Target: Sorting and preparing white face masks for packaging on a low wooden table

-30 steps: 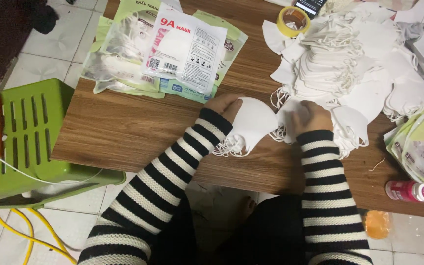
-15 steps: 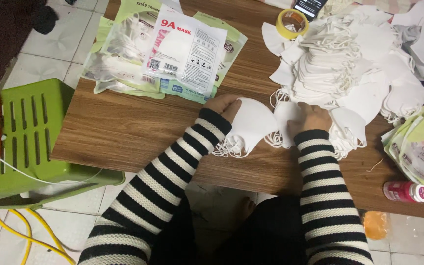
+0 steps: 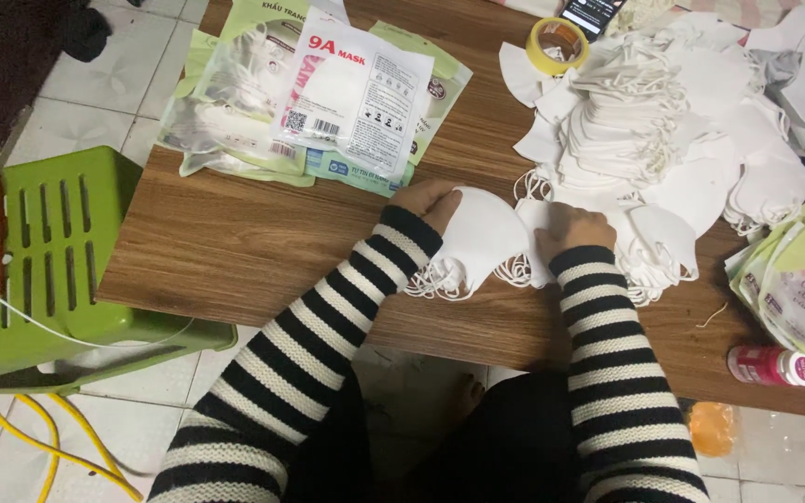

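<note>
My left hand [image 3: 429, 199] rests on the left edge of a small stack of folded white face masks [image 3: 480, 240] on the wooden table [image 3: 235, 251]. My right hand [image 3: 572, 226] presses on the stack's right side, next to a big heap of loose white masks [image 3: 673, 140]. White ear loops hang out under the stack. Both arms wear black-and-white striped sleeves.
Packed masks in clear and green pouches [image 3: 309, 102] lie at the table's far left. A tape roll [image 3: 559, 45] and a phone [image 3: 589, 13] sit at the back. More pouches [image 3: 803, 279] and a small pink bottle [image 3: 770, 365] are at right. A green plastic stool [image 3: 58, 251] stands left.
My right hand has shifted slightly left onto the stack of masks; the left hand stays at the stack's edge.
</note>
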